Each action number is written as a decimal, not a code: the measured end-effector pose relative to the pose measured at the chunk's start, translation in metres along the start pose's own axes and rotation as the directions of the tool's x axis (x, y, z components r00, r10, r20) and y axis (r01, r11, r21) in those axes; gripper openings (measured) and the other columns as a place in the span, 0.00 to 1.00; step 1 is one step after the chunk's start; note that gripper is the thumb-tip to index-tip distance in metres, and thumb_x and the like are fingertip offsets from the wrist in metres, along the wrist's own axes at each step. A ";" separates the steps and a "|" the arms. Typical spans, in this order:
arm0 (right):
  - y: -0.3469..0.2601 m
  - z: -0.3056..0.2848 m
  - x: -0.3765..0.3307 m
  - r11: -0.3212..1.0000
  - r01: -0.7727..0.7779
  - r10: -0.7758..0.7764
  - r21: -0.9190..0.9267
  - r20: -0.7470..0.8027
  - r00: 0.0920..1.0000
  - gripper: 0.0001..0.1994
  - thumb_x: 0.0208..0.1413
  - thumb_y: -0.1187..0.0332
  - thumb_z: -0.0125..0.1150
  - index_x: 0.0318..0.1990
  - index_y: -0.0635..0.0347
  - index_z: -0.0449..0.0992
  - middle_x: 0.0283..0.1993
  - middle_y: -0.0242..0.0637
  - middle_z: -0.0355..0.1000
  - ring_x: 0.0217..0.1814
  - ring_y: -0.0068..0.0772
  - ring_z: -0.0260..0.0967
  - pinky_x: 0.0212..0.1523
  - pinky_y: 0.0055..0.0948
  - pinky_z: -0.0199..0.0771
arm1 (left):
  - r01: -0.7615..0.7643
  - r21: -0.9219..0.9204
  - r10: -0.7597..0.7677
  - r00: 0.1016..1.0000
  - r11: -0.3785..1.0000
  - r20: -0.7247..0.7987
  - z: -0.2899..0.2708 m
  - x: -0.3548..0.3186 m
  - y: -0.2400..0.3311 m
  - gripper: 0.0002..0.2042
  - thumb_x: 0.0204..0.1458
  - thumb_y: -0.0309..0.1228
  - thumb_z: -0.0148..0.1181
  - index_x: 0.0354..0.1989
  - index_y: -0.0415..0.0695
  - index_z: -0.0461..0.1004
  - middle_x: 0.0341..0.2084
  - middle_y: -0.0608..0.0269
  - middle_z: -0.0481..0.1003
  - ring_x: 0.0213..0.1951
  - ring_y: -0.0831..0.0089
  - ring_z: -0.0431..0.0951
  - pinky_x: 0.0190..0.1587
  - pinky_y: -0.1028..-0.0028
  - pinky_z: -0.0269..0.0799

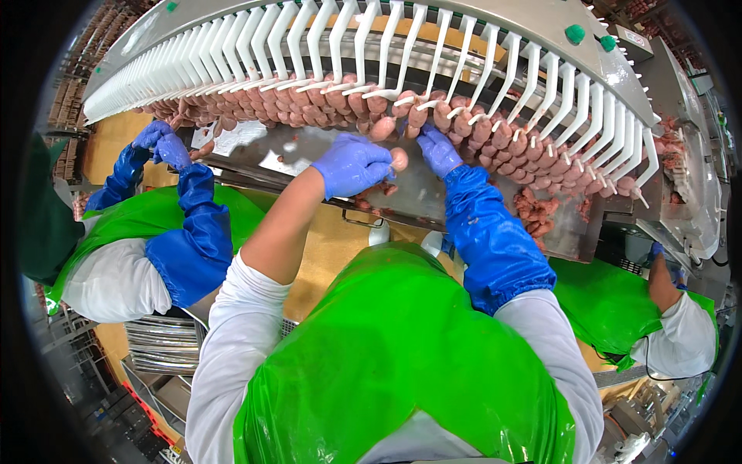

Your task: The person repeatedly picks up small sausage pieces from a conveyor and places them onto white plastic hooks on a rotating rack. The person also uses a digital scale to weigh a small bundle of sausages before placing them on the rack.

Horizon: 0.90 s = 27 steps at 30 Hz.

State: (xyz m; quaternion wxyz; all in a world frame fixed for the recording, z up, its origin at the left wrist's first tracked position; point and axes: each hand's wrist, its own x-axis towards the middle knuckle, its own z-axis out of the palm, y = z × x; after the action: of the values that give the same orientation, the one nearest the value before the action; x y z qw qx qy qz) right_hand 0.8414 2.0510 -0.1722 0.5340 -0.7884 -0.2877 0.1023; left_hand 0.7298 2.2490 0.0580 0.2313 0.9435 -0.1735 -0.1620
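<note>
My left hand (352, 166), in a purple glove, is closed around a short pink sausage (399, 159), whose rounded end pokes out beside the thumb. Just above it another sausage (381, 128) hangs from the row. To the right, my gloved right hand (439, 151) reaches up to the hanging sausage links (417, 116), its fingers curled against their lower end; the fingertips are partly hidden there. Linked sausages hang in dense loops from a long curved row of white hooks (340, 46) in front of me.
Below the hooks runs a metal tray (410, 205) with meat scraps (535, 213) at its right. At the left, a co-worker's gloved hands (162, 145) handle sausages on the same row. Another person in a green apron (610, 309) stands at the right. Metal rods (162, 344) lie stacked at lower left.
</note>
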 end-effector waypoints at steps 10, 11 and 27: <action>-0.148 -0.041 -0.024 0.939 0.066 -0.008 -0.337 0.169 0.986 0.22 0.61 0.50 0.54 0.40 0.63 0.79 0.30 0.39 0.76 0.30 0.38 0.75 0.41 0.39 0.77 | -0.024 0.309 -0.049 0.973 0.951 0.228 0.011 0.043 -0.007 0.22 0.48 0.51 0.55 0.42 0.44 0.76 0.41 0.56 0.80 0.53 0.52 0.75 0.62 0.48 0.52; -0.138 -0.049 -0.028 0.986 -0.028 0.086 -0.163 0.360 0.929 0.21 0.62 0.51 0.53 0.41 0.63 0.78 0.31 0.40 0.76 0.30 0.37 0.74 0.41 0.38 0.77 | -0.058 0.353 -0.032 0.969 0.934 0.243 0.007 0.043 -0.003 0.23 0.49 0.52 0.56 0.42 0.45 0.75 0.42 0.55 0.80 0.53 0.52 0.74 0.62 0.49 0.54; -0.088 -0.014 -0.039 0.247 -0.507 0.063 0.826 0.508 0.859 0.22 0.58 0.61 0.53 0.56 0.65 0.70 0.56 0.45 0.72 0.58 0.43 0.71 0.60 0.39 0.69 | 0.239 0.042 -0.242 0.937 0.970 0.253 0.018 0.021 0.002 0.24 0.54 0.53 0.56 0.52 0.48 0.71 0.38 0.48 0.79 0.44 0.51 0.79 0.49 0.59 0.73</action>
State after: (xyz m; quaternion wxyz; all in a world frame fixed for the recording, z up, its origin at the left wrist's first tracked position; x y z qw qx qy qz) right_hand 0.7861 2.0413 -0.0931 0.7967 -0.3263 -0.1155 0.4954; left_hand 0.7412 2.2317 0.0393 0.1804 0.9299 -0.0860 -0.3088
